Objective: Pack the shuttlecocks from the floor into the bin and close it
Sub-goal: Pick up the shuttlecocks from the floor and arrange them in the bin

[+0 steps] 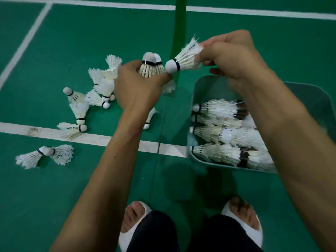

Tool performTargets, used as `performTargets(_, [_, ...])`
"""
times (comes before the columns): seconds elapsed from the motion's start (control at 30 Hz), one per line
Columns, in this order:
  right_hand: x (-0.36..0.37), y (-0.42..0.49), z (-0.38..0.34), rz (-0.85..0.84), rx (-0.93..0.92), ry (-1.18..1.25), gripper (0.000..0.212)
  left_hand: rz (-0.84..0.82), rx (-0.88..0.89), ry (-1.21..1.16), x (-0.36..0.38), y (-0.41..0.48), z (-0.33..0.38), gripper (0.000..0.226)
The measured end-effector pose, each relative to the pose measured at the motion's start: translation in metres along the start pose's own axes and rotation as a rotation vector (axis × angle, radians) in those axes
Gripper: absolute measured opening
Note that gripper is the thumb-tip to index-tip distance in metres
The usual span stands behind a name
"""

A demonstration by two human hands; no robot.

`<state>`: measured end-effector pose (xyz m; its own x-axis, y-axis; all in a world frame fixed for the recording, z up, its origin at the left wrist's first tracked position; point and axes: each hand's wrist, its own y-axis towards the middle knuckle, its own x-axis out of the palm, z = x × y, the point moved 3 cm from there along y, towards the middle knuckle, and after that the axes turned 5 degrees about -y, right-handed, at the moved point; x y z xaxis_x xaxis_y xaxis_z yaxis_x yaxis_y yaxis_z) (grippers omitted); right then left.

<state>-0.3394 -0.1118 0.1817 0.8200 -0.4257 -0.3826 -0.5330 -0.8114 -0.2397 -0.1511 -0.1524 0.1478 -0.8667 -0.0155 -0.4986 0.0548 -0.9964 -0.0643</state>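
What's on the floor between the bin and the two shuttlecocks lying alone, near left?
Head view: between the two shuttlecocks and the bin, green floor and the white court line; the left forearm crosses above.

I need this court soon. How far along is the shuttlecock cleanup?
Done: rows of packed shuttlecocks lie in the bin. In hand: the left hand grips a bunch, the right hand pinches a single shuttlecock by its feathers. Left: loose shuttlecocks scattered on the floor; bin open, no lid visible.

Single head-worn wide-angle view. Looks steeply down and forward from above. Left hand (138, 88), right hand (234, 57) close, mid-frame; court floor (60, 57) beyond; feet (134, 219) at bottom edge.
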Motion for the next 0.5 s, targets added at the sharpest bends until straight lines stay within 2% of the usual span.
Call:
performTargets(0.13, [-0.085, -0.018, 0.026, 0.203, 0.03, 0.01, 0.013, -0.08, 0.105, -0.088, 0.039, -0.034, 0.036, 0.043])
performTargets(0.27, [-0.149, -0.035, 0.079, 0.275, 0.158, -0.306, 0.01, -0.215, 0.131, -0.089, 0.086, -0.066, 0.051, 0.037])
performTargets(0.4, [-0.167, -0.033, 0.129, 0.423, 0.28, -0.576, 0.02, -0.369, 0.12, 0.021, 0.126, -0.084, 0.045, 0.034])
performTargets(0.5, [-0.153, -0.026, 0.149, 0.453, 0.288, -0.609, 0.018, -0.514, 0.08, 0.156, 0.145, -0.098, 0.027, 0.034])
